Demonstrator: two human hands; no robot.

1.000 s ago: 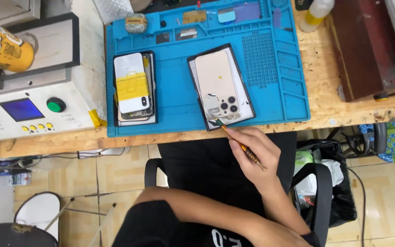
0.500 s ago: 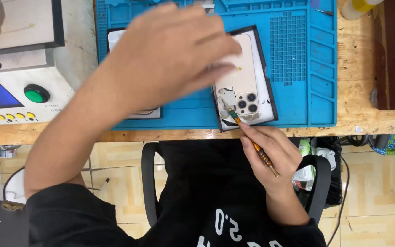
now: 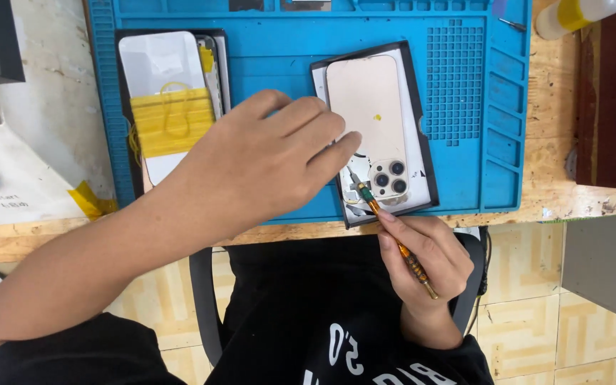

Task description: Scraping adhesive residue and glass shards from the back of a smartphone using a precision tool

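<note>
— Hands first: where are they and what are the fingers doing?

— Right hand sits at about five o'clock in the frame, just off the near edge of the wooden bench. Its fingers are curled tight around a slim orange-handled screwdriver, pinched like a pen, the tip pointing toward eleven o'clock. Left hand reaches in from eight o'clock across the blue work mat; its fingers are stretched forward and loosely together, holding nothing, the fingertips touching the left edge of the phone's tray.

— And the phone itself?

— Gold phone back lies face down just right of centre, camera cluster at its near end, resting on a white sheet inside a shallow black tray. The screwdriver tip meets the tray's near left corner, just beside the cameras at their nine o'clock.

— Anything else on the mat?

— At ten o'clock, a second black tray carrying a white phone part wrapped with yellow bands, partly hidden by the left wrist. At one o'clock, off the mat, a white bottle with a yellow band.
</note>
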